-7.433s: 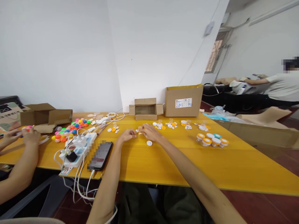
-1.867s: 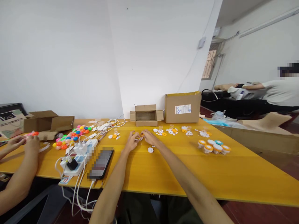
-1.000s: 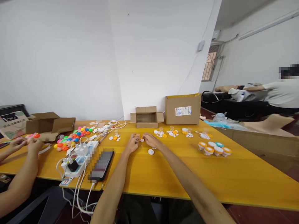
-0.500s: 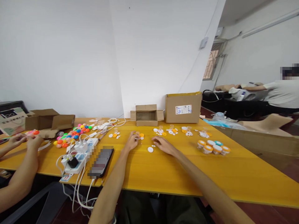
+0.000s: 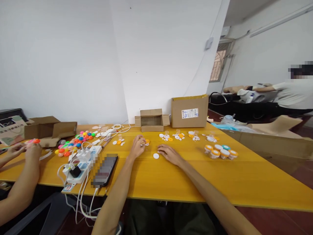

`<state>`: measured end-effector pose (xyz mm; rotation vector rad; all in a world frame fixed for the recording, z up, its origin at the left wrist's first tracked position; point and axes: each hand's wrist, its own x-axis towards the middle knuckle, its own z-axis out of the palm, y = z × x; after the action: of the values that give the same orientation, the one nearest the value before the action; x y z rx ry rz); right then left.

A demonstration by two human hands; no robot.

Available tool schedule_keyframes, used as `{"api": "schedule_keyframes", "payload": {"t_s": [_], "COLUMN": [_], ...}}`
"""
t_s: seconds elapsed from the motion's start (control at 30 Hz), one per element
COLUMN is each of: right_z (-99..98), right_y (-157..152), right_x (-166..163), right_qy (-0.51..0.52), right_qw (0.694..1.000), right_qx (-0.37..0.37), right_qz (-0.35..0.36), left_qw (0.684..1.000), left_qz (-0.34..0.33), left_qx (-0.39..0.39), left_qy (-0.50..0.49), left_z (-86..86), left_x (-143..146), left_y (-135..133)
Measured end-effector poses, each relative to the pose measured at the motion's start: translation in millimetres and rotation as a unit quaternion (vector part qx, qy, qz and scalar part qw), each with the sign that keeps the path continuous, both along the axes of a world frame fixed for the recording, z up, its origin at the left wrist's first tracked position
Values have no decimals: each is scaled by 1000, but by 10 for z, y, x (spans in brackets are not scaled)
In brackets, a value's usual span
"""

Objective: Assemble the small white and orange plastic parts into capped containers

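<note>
My left hand [image 5: 137, 147] is curled at the table's middle, its fingers closed around what looks like a small clear plastic cup [image 5: 143, 143]. Just beyond those fingers lie an orange ring [image 5: 147, 141] and small white plastic parts. My right hand [image 5: 169, 154] rests low over the table, palm down, with bent fingers drawn together at the tips. Whatever its fingertips press on is hidden beneath them. Beside them, on the left, a round white disc [image 5: 156, 156] lies flat on the table.
Small heaps of white gears [image 5: 177, 137], orange rings and clear cups line the back. Several lidded jars [image 5: 215, 153] stand right. Two cardboard boxes [image 5: 189, 112] [image 5: 152, 124] sit by the wall. Left are a phone [image 5: 105, 170], power strip [image 5: 79, 174], coloured balls [image 5: 73, 143] and a co-worker's hands [image 5: 33, 148].
My right hand has come down and slightly left, covering small white bits that showed beside the disc. My left hand stays near the same spot, and the clear cup shows more plainly in it.
</note>
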<state>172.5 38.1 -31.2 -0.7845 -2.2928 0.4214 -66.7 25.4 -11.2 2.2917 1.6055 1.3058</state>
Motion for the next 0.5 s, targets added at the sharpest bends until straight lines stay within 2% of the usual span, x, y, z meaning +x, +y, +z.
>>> {"api": "schedule_keyframes", "payload": {"t_s": [0.33,0.5], "right_z": [12,33], "right_y": [-47,-52], "right_x": [-18,-22], "right_qy": [-30,-22], "right_qw": [997,997], "right_qx": [50,58], "right_qz": [-40,-39], "left_qw": [998,995], "left_qz": [-41,-84], "left_qx": [-18,-38], "left_qy": [34,44], "left_z": [40,34], "left_x": [70,146], "left_y": [-140,-186]}}
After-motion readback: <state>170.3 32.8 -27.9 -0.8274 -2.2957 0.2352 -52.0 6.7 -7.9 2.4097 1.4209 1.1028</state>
